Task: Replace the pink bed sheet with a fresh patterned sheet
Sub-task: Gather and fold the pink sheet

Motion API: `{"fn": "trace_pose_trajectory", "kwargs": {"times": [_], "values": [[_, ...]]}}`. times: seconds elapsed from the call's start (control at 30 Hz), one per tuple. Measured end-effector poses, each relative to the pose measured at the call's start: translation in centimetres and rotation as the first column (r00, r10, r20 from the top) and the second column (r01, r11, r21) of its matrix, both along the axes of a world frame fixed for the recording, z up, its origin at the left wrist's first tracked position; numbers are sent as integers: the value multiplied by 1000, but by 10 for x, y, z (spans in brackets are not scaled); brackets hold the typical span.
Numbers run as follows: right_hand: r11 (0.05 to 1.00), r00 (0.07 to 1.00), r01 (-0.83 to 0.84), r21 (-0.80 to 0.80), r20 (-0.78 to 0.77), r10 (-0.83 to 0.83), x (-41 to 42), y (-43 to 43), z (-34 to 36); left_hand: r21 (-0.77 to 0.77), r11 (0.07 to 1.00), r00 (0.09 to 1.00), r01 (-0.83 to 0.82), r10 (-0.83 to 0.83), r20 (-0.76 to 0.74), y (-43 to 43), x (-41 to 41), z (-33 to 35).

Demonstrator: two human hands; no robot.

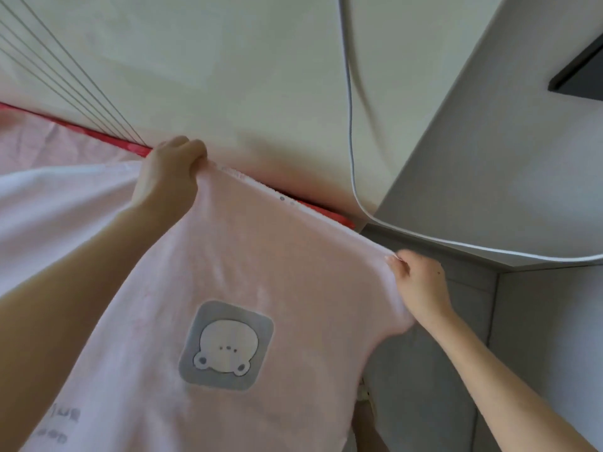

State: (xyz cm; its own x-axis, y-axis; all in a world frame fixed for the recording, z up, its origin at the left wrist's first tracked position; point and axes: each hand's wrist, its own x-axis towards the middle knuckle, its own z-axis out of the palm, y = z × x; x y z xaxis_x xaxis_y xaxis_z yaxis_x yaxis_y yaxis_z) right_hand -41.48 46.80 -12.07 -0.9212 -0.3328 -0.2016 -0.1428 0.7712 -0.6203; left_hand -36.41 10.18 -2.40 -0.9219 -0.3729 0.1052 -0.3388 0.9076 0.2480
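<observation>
Cream wall (228,76) backs a pink bed sheet (277,262) held taut above the bed by its top edge, left hand (166,177) fisted round one end, right hand (421,285) pinching the other. Pulling both ends evenly should lift it free without snagging. Its bear patch (225,345) faces up.

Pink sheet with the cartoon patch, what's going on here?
A person holds the pink sheet by its far edge with both bare hands. The left hand grips the edge by the wall, beside a red strip. The right hand pinches the corner nearer the grey ledge. The sheet is stretched between them, cartoon patch facing up.
</observation>
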Motion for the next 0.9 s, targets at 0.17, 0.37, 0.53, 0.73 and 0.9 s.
{"fn": "trace_pose_trajectory", "kwargs": {"times": [0.17,0.37,0.53,0.73,0.9], "values": [[977,962,-127,171,261,79,-15,-37,-36,130,986,966,-101,66,249,-7,-19,-51],[990,798,-1,-141,597,86,-30,-71,-33,4,976,975,-219,218,39,31,34,-52],[986,687,-87,-141,708,162,-33,-71,-21,7,930,929,-367,367,-46,36,105,-47],[984,701,-150,-96,692,174,-24,-32,-9,90,884,887,-460,451,100,54,175,-39],[936,885,-329,126,387,259,12,-24,53,172,791,803,-588,544,243,70,239,-14]]}}
